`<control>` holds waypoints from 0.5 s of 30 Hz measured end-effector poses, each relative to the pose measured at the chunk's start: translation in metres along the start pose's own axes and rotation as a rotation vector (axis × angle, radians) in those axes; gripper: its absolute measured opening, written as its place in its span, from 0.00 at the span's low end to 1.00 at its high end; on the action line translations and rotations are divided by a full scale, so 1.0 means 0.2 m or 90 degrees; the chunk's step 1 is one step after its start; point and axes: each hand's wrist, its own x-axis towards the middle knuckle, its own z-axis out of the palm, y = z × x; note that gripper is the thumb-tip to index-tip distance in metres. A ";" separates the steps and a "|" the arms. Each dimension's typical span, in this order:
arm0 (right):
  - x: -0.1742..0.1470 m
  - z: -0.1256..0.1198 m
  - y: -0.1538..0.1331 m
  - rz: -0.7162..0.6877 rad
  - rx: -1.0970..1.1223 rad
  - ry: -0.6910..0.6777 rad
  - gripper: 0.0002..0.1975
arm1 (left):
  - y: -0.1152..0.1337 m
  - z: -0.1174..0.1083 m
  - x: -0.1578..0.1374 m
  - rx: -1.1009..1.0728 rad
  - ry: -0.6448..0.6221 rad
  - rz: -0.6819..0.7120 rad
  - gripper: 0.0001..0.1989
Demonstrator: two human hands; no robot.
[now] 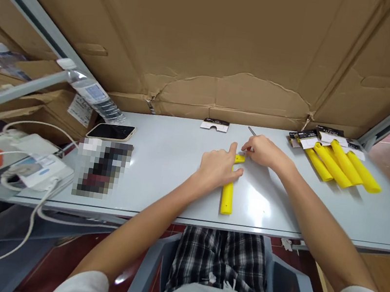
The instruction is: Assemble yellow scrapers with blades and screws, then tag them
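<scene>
A long yellow plastic piece (pixel 227 199), like a handle, lies lengthwise on the white table in front of me. My left hand (pixel 215 168) rests over its middle and upper part, thumb and forefinger spread along it, gripping it against the table. The far end of the piece shows beyond that hand. My right hand (pixel 263 151) is at this far end, fingers pinched round a thin grey rod-like tool (pixel 252 131) that sticks out behind the fingers. What its tip touches is too small to make out. A black-and-white header card (pixel 215 125) lies behind my left hand.
Several yellow handle-like pieces (pixel 343 167) with black-and-white cards lie at the right. On the left are a phone (pixel 111 131), a water bottle (pixel 94 93), a blurred patch, and a power strip with white cables (pixel 41 168). Cardboard (pixel 234 38) walls the table's back.
</scene>
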 end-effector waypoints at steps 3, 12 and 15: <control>0.01 0.03 0.00 0.003 0.005 -0.012 0.20 | -0.01 0.00 0.00 0.002 -0.007 -0.008 0.40; -0.02 0.05 0.01 0.004 0.036 0.012 0.16 | -0.14 -0.13 0.04 -0.008 -0.005 0.015 0.47; -0.03 0.05 0.02 -0.020 0.062 0.040 0.14 | -0.23 -0.13 0.07 -0.015 0.037 0.022 0.42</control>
